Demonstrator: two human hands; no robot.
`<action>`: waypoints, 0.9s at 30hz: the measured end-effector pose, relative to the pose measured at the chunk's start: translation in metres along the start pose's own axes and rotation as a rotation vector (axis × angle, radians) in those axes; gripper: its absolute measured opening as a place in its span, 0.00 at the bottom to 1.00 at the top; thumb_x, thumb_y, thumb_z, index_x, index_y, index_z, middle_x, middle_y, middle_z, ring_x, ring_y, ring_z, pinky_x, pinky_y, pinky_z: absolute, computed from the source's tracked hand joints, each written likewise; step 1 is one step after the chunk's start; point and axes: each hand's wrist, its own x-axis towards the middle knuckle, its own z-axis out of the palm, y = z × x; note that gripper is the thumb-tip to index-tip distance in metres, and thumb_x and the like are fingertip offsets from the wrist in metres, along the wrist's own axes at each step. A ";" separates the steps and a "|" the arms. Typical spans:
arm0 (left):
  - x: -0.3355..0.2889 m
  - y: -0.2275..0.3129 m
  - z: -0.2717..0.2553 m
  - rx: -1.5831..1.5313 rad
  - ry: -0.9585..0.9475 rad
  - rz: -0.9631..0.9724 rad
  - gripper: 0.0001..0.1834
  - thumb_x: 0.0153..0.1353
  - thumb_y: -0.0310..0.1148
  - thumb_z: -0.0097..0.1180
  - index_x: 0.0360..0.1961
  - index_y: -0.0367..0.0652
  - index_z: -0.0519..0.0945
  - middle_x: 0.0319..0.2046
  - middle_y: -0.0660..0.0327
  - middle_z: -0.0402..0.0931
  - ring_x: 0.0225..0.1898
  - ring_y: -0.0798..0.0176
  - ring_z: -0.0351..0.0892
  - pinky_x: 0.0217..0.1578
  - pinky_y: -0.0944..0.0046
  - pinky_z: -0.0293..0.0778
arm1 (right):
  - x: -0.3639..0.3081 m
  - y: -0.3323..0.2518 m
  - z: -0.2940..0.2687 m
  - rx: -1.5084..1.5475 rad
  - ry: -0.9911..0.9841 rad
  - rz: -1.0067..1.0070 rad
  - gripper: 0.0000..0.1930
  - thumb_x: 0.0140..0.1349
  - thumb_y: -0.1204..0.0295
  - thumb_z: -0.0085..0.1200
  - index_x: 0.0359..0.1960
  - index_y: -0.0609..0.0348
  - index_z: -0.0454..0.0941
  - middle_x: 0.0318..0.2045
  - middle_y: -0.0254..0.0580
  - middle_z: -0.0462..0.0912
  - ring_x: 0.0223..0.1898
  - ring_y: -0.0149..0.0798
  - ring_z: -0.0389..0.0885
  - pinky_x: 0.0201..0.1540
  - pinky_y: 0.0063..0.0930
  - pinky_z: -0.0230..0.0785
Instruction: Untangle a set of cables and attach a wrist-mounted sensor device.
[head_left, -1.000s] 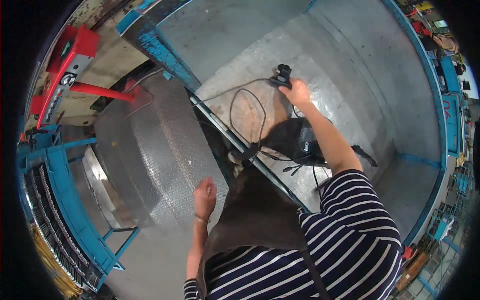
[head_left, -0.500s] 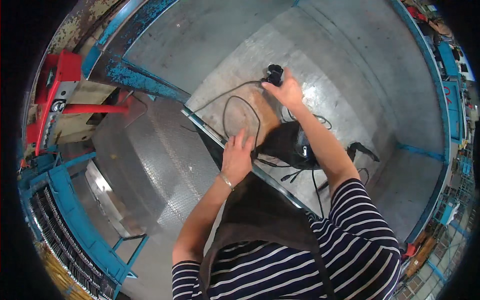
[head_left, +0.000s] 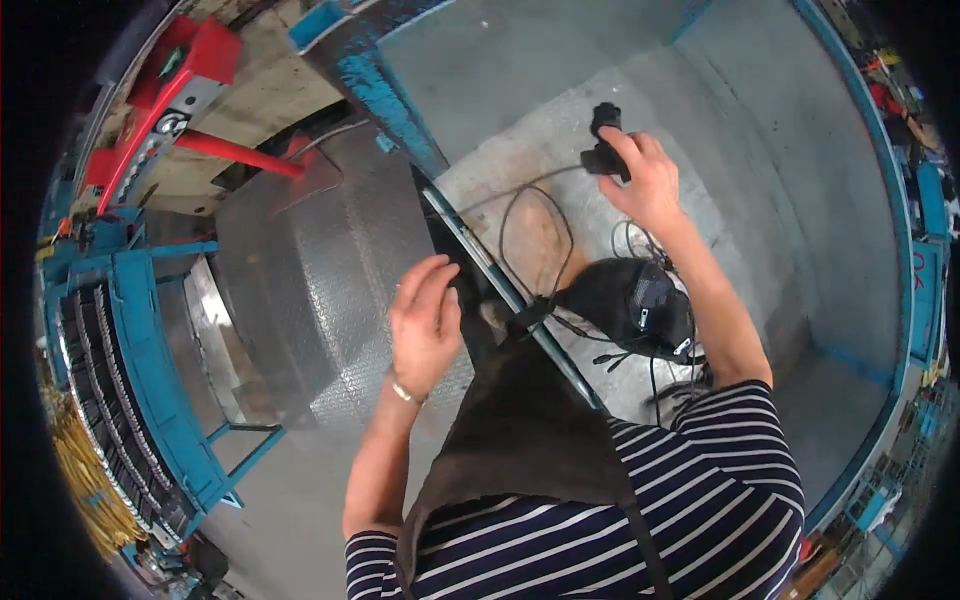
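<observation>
A small black corded device (head_left: 606, 158) is in the grip of my right hand (head_left: 645, 185), whose fingers bend over it above the metal surface; its exact kind I cannot make out. From it a thin dark cable (head_left: 572, 232) runs in loops down to the near metal edge. Off to the left of that edge, my left hand (head_left: 425, 325) hangs in the air, fingers loosely bent and apart, holding nothing. Below my right hand lies a black pouch-like bundle (head_left: 640, 300) with mesh, its loose cords and plugs (head_left: 607, 357) beside it.
Grey panels with blue edges (head_left: 905, 290) wall in the metal surface (head_left: 700, 130). To the left are a treadplate floor (head_left: 330, 290), a red control box (head_left: 165, 115) on a red arm, and a blue rack (head_left: 150, 370) of dark parts.
My left hand has come off the cable at the metal edge and moved left. My right hand has closed further over the black device. The whole view has shifted.
</observation>
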 end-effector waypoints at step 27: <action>-0.315 0.114 -0.208 -0.418 1.168 -0.068 0.33 0.45 0.18 0.63 0.57 0.38 0.70 0.46 0.57 0.76 0.44 0.64 0.77 0.41 0.67 0.77 | -0.047 -0.517 -0.120 1.514 -0.721 -1.074 0.18 0.49 0.83 0.56 0.45 0.66 0.78 0.48 0.45 0.75 0.41 0.32 0.76 0.38 0.22 0.69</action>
